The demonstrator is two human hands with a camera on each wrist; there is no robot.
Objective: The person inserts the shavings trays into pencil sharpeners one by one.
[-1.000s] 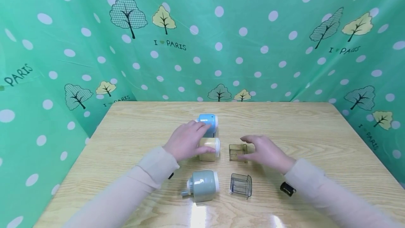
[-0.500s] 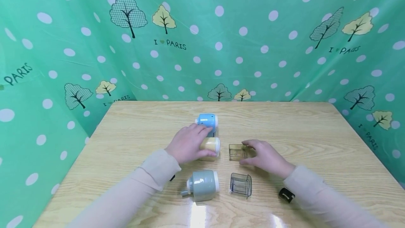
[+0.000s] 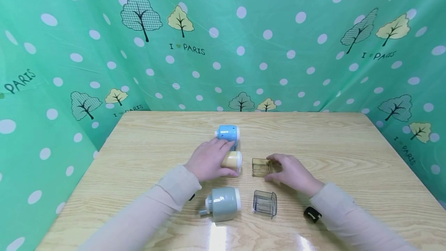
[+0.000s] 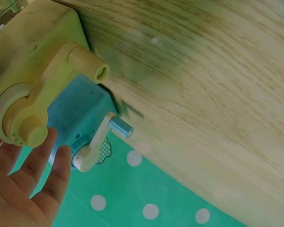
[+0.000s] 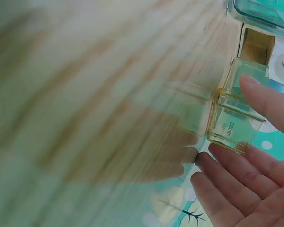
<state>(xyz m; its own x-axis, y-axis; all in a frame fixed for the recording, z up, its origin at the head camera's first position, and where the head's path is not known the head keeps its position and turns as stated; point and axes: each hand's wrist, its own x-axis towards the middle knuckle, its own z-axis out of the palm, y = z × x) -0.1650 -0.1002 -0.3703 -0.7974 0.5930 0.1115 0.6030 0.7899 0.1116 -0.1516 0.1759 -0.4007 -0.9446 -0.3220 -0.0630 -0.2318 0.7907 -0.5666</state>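
My left hand (image 3: 207, 162) grips a yellow crank pencil sharpener (image 3: 231, 160) lying on its side, fingers across its far side and thumb on the near one. Its yellow crank (image 4: 52, 80) shows in the left wrist view. To its right, my right hand (image 3: 292, 173) pinches a see-through yellowish shavings drawer (image 3: 259, 167) between thumb and fingers. In the right wrist view the drawer (image 5: 239, 125) lies between thumb and fingertips, close to the wooden surface. A short gap separates drawer and sharpener.
A blue pencil sharpener (image 3: 228, 131) lies just beyond the left hand, and a grey-green one (image 3: 223, 204) lies nearer. Right of the grey-green one is a smoky see-through drawer (image 3: 265, 203). A polka-dot cloth (image 3: 265, 49) hangs behind the wooden table (image 3: 348, 142).
My right hand has moved slightly, its thumb and fingers closing onto the yellowish drawer's right end. My left hand has settled slightly lower on the yellow sharpener. The other things are unmoved.
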